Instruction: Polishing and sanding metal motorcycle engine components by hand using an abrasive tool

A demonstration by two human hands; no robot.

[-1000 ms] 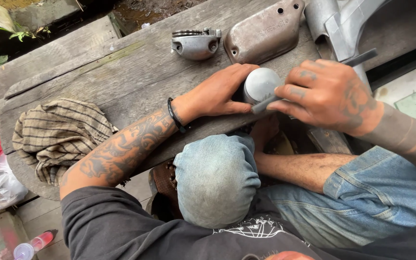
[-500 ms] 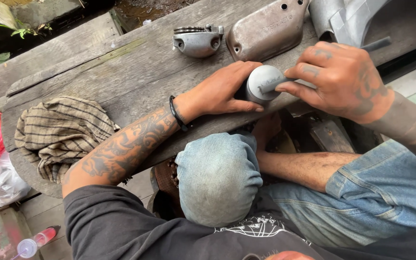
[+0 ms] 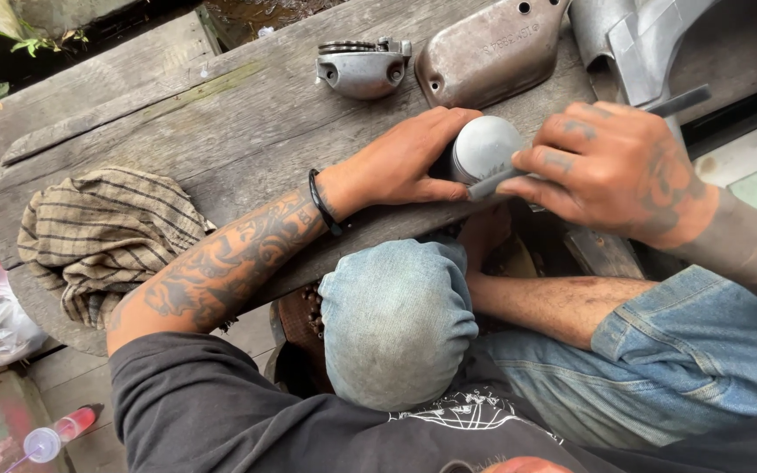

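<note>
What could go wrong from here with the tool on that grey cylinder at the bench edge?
1. The right hand presses a thin dark tool against the grey metal cylinder; a slip could jab the left hand steadying it.
2. The cylinder sits near the edge of the wooden bench, above the knees; a hard push might roll it off.
3. The loose metal cover lies close behind and could get knocked.

Grey metal cylinder (image 3: 484, 147) upright on bench (image 3: 177, 123)
</note>
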